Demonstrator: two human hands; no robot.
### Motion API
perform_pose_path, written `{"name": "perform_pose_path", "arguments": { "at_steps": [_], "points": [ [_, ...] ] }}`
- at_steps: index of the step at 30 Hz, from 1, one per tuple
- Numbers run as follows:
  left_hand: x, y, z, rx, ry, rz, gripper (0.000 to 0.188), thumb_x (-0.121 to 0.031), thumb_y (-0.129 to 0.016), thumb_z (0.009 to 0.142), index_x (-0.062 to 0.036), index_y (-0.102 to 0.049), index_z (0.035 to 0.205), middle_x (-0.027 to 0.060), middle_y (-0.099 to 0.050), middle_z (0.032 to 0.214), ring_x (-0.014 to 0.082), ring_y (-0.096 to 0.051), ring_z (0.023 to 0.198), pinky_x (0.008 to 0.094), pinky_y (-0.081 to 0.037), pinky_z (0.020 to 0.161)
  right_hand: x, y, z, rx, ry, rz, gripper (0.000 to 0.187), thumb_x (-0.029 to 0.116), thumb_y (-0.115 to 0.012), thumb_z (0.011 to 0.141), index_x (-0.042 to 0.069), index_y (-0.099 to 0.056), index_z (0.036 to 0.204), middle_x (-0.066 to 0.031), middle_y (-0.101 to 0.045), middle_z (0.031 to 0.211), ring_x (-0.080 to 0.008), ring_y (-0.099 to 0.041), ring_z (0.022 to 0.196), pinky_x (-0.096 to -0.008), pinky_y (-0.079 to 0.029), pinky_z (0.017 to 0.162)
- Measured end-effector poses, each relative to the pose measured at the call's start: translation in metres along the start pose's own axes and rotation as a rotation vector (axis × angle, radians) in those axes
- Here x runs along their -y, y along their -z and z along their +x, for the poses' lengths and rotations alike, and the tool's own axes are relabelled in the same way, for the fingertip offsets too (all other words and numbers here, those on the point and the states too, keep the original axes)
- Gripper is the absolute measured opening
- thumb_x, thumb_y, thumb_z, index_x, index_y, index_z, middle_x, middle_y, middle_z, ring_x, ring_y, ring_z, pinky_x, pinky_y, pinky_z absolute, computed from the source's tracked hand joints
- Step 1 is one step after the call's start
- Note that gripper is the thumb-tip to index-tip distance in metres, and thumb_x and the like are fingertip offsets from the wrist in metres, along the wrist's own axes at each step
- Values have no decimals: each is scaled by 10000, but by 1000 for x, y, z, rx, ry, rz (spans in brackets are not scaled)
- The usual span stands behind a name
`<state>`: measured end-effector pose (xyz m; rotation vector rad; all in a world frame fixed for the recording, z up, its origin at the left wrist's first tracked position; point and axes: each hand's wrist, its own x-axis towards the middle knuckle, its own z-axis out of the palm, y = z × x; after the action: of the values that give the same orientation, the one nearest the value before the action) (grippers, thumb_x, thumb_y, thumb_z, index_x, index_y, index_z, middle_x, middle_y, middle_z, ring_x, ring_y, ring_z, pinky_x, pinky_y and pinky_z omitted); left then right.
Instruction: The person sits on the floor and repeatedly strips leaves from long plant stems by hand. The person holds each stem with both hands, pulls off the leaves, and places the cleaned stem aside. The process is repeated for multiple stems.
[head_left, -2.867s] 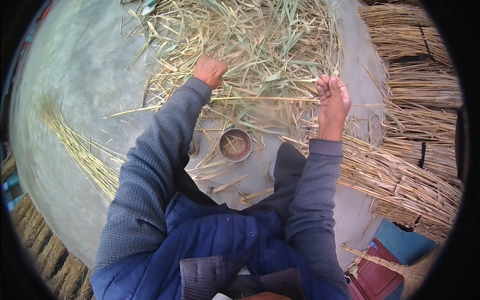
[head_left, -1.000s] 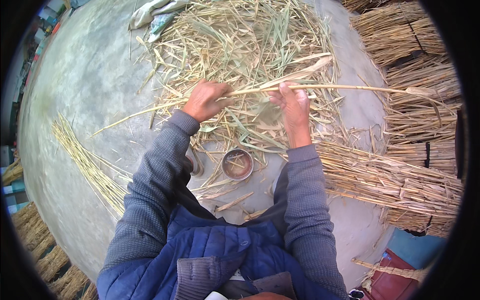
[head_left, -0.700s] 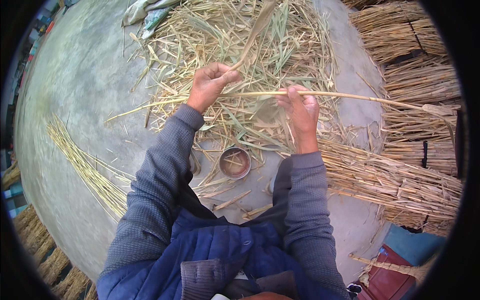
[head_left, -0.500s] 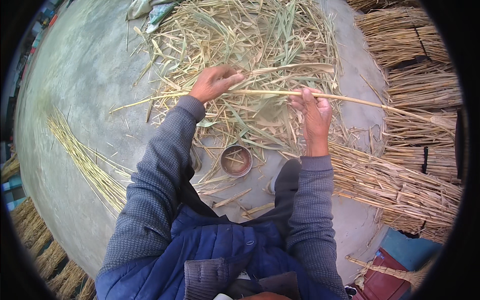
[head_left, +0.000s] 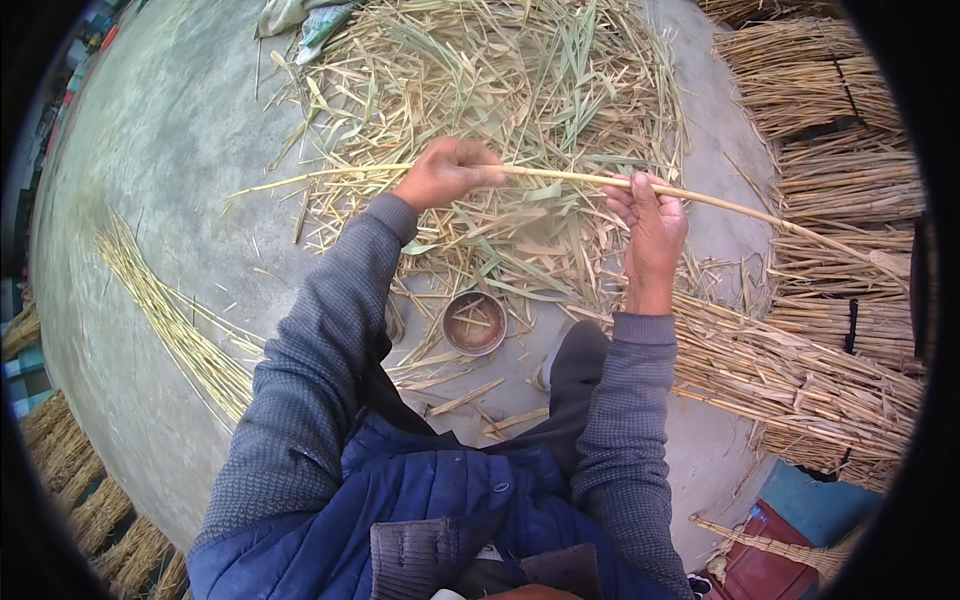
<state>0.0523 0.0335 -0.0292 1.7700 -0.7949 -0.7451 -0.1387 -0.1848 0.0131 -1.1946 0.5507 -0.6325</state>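
A long, thin yellowish reed stalk (head_left: 560, 175) stretches nearly crosswise in front of me, its thin end out to the left and its other end over the bundles at the right. My left hand (head_left: 448, 173) is closed round it left of the middle. Farther right, my right hand (head_left: 650, 215) pinches the same stalk between thumb and fingers. Below both hands lies a wide heap of stripped dry and green leaves (head_left: 480, 90). A small round metal bowl (head_left: 474, 323) with a few stalk bits inside stands on the floor between my feet.
Peeled stalks (head_left: 175, 320) lie on the concrete floor (head_left: 160, 130) at the left. A loose pile of leafy reeds (head_left: 800, 375) is beside my right arm. Tied reed bundles (head_left: 850, 180) are stacked along the right. A dark red object (head_left: 765, 560) sits at the lower right.
Both hands have shifted right, the left one slightly up. The long dry leaf that hung off the stalk near my left hand no longer shows along it.
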Motion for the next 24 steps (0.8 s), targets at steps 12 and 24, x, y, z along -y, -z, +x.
{"name": "perform_pose_path", "arguments": {
  "at_steps": [12, 24],
  "points": [
    [22, 57, 4, -504, -35, -342, 200, -199, -741, 911, -28, -652, 967, 60, -728, 851, 99, -666, 757, 237, -532, 747, 10, 33, -2, -28, 45, -36, 250, 153, -644, 979, -39, -579, 1124, -181, -705, 1022, -208, -724, 876, -251, -609, 731],
    [34, 63, -4, -284, -47, 411, 411, -395, -816, 789, -66, -711, 1011, 126, -709, 1015, 250, -626, 1017, 400, -493, 857, 7, 27, 2, -66, 61, -64, 325, 190, -682, 958, -58, -574, 1138, -189, -698, 1013, -237, -722, 847, -286, -607, 750]
  ]
}}
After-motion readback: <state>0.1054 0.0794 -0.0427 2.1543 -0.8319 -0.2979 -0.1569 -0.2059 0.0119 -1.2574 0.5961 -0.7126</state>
